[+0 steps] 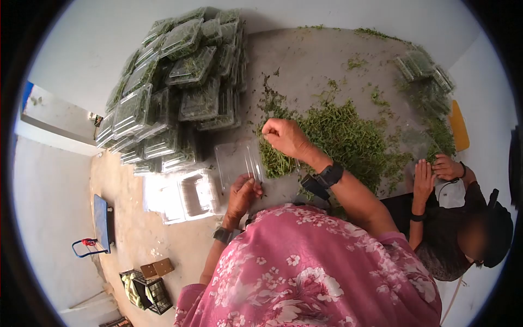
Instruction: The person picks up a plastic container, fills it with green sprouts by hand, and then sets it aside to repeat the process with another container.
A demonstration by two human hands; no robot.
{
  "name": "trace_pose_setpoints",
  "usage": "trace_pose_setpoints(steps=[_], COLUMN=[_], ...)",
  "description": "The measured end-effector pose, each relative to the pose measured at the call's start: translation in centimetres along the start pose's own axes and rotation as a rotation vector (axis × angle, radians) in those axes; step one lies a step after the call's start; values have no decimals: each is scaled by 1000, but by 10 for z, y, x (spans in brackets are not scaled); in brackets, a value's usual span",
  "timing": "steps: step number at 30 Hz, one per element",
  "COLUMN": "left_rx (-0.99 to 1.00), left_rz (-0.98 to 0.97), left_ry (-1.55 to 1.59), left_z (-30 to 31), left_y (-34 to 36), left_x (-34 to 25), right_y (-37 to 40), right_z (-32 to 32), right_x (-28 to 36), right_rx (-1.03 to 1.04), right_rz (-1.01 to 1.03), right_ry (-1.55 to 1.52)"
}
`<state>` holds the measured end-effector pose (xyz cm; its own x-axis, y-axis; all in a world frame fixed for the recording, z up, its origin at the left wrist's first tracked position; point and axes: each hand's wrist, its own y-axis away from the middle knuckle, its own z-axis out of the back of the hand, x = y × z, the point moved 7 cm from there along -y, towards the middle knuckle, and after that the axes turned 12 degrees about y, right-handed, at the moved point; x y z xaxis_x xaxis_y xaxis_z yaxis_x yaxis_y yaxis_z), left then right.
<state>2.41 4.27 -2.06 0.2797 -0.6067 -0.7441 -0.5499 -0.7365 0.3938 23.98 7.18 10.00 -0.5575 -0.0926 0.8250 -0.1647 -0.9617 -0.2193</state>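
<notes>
My left hand is closed on the near edge of a clear plastic clamshell box, whose transparent lid lies open on the table. Beside that lid, a packed portion of green sprigs seems to sit in the box's other half, though its walls hardly show. Above these greens is my right hand, its fingers curled together; whatever they hold, if anything, is hidden. A large loose heap of green sprigs spreads to the right of my right hand.
Filled clamshell boxes rise in a tall stack at left. Nested, shiny plastic boxes stand at the table's near-left edge. Another person works at right, near more filled boxes. A trolley and a crate are on the floor.
</notes>
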Motion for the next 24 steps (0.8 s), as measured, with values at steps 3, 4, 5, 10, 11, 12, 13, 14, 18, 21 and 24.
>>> trace_pose_setpoints(steps=[3,4,5,10,11,12,13,14,18,21,24], left_rx=[-3,-3,-1,-15,-23,-30,-36,-45,-48,-26,7], left_rz=[2,5,-3,-38,-37,-34,-30,-27,-23,-22,-14], left_ry=[16,30,27,21,14,6,-2,-16,-29,-5,12], left_z=[-2,-3,-2,-1,0,-1,-2,-2,-1,-2,0], left_y=[1,1,1,0,1,2,2,2,1,1,-1], left_x=[-1,0,0,1,0,-1,-1,-1,-2,-3,-1], right_y=[2,3,6,26,34,41,50,58,68,61,53], right_z=[10,14,16,7,0,-13,-22,-34,-31,-9,9], right_x=[1,3,4,7,5,1,-3,-10,-6,7,4], right_rx=[-13,-22,-31,-86,-105,46,118,190,163,51,-99], right_rz=[-38,-39,-40,268,372,358,377,395,391,326,194], right_ry=[-84,-92,-100,284,399,502,565,628,576,509,423])
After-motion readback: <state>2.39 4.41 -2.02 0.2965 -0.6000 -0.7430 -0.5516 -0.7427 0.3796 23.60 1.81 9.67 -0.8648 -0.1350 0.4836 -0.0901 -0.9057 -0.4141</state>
